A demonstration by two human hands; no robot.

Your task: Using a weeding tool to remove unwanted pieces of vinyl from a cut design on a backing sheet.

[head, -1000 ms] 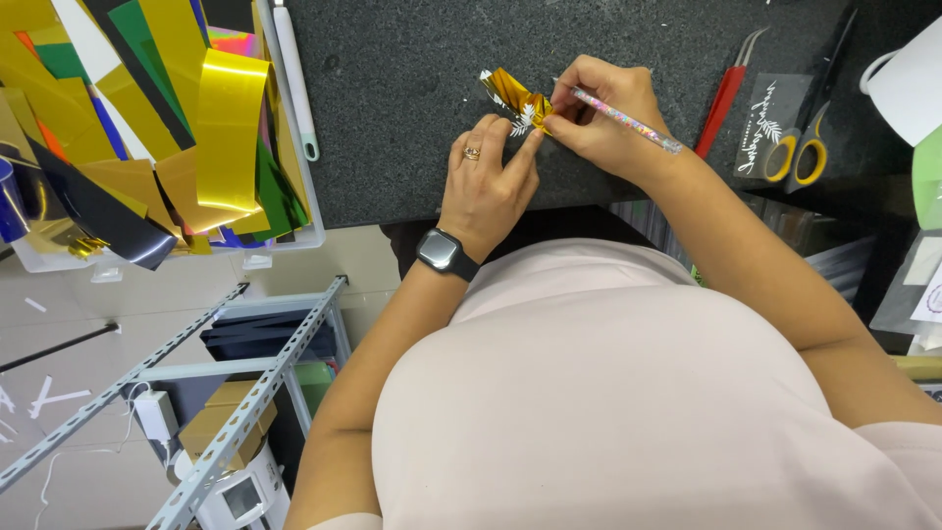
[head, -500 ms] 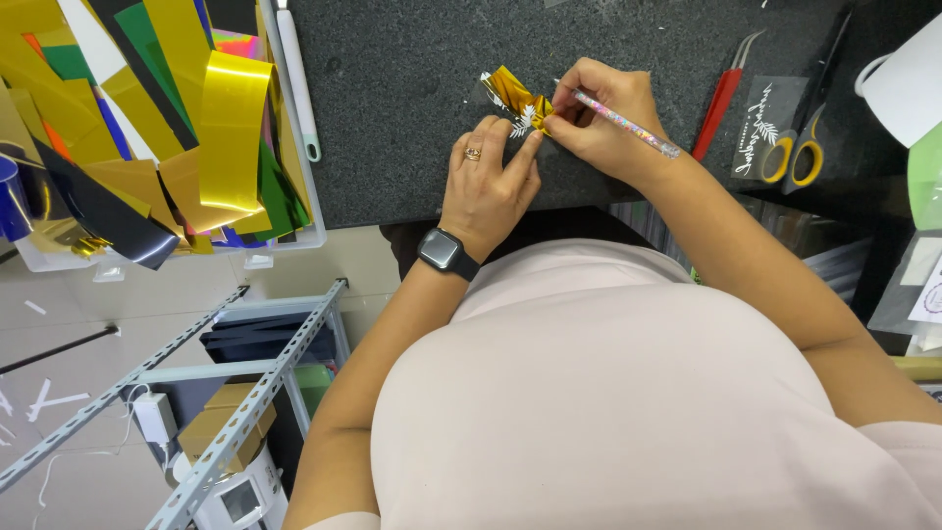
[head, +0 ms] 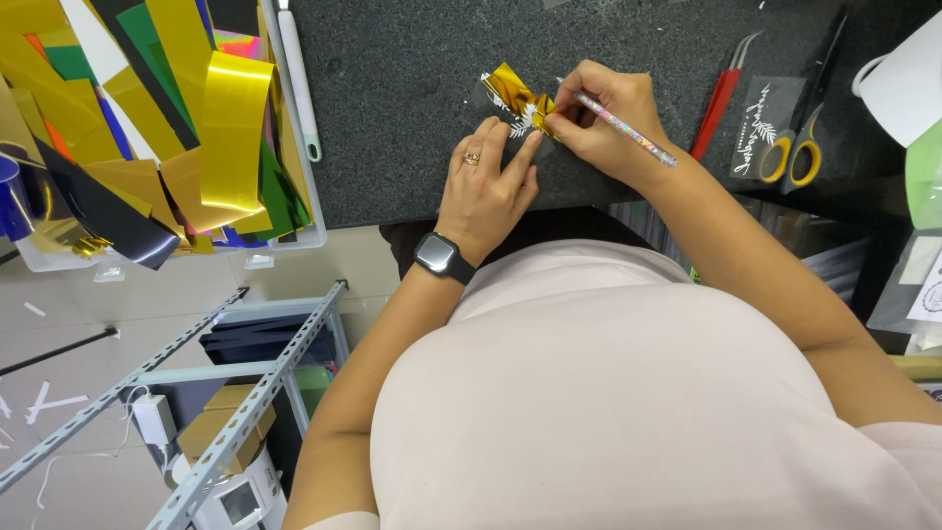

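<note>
The right hand (head: 608, 123) is closed in a pen grip on a glittery tool (head: 623, 128), tip at a gold foil piece (head: 515, 93) just to its left. The left hand (head: 491, 186), fingers extended, presses the foil flat on the dark worktop (head: 392, 98) — grasping nothing. Step in hand: picking away foil — fine tip control needed. Tweezers (head: 721, 98) and scissors (head: 800, 147) lie right.
</note>
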